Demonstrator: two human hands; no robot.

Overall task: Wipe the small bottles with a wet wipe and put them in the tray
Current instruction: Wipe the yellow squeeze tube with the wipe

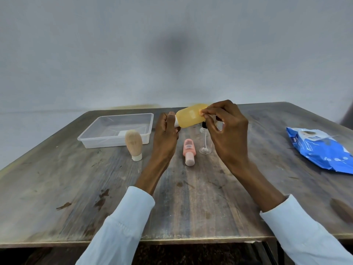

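Note:
I hold a yellow squeeze bottle (190,116) sideways above the table. My left hand (166,132) grips its white cap end, and my right hand (225,125) pinches its far end with thumb and forefinger. No wet wipe shows in either hand. A beige bottle (133,143) stands cap-down in front of the clear plastic tray (91,143). A pink bottle (189,151) lies on the table between my hands. A clear glass bottle with a black top (205,142) stands just under my right hand, partly hidden by it.
A blue pack of wet wipes (322,150) lies at the right side of the wooden table (57,188). The tray at the back left holds a small white label or item on its floor. A grey wall stands behind the table.

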